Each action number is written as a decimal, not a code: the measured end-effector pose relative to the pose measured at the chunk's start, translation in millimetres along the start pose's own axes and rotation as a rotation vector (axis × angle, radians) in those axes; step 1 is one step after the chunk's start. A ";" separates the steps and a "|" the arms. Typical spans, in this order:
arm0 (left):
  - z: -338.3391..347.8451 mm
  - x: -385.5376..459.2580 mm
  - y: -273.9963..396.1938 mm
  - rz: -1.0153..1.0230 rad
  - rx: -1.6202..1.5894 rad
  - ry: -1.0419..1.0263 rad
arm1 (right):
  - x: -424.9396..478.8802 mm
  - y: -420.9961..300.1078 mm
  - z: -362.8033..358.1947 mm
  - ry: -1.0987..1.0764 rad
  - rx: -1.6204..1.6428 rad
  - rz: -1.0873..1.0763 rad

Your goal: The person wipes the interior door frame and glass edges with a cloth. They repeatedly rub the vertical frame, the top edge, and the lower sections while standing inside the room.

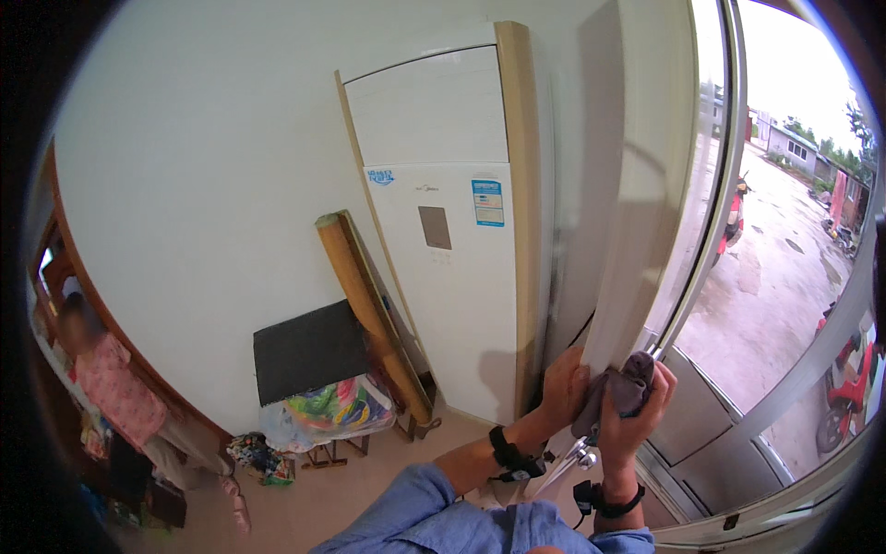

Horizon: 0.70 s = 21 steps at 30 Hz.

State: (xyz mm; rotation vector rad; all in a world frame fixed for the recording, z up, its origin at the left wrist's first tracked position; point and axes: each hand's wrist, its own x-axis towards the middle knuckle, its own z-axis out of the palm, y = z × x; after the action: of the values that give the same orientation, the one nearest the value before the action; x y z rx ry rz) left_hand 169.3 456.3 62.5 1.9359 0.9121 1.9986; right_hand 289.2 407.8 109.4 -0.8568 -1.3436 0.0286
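Note:
A dark grey cloth [628,388] is bunched against the edge of a white door [640,263], just above its metal handle [587,457]. My right hand [633,408] is closed around the cloth and presses it to the door edge. On the left side of the door edge lies my left hand [566,384], beside the lower part of the cloth; its fingers are partly hidden behind the door, so its grip is unclear. Black straps with small devices sit on both my wrists.
A tall white floor-standing air conditioner [443,291] stands by the wall. Left of it are a rolled mat [377,325], a black board [311,352] and plastic bags [339,408]. A person in a pink top [121,388] stands at far left. A yard and red scooters [848,381] show outside.

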 end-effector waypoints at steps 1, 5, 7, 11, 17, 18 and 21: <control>0.2 1.7 -0.3 0.014 -0.018 -0.008 | 1.3 0.8 -0.3 0.010 -0.016 -0.018; 0.6 -0.3 1.8 -0.028 0.020 0.011 | 7.5 -5.5 -1.8 -0.005 -0.044 -0.047; 0.2 -4.7 -6.4 -0.068 -0.013 0.014 | 8.5 -9.6 1.8 -0.003 -0.042 -0.049; -0.6 -1.9 -4.2 -0.056 0.087 0.007 | 8.2 -4.1 4.7 0.000 -0.061 -0.081; 2.6 1.6 3.5 0.035 0.010 0.036 | 5.1 -7.4 -1.7 -0.026 -0.073 -0.073; 1.1 1.5 2.6 0.034 0.013 0.025 | 3.7 -7.5 -0.9 -0.032 -0.071 -0.068; -2.1 -1.1 1.3 0.033 0.041 0.002 | -0.7 -5.4 -1.8 -0.050 -0.073 -0.050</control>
State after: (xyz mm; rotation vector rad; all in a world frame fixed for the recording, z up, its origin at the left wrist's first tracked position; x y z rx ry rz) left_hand 167.8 454.0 62.4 1.9834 0.9348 2.0162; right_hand 288.2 402.8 111.9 -0.8885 -1.4200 -0.0385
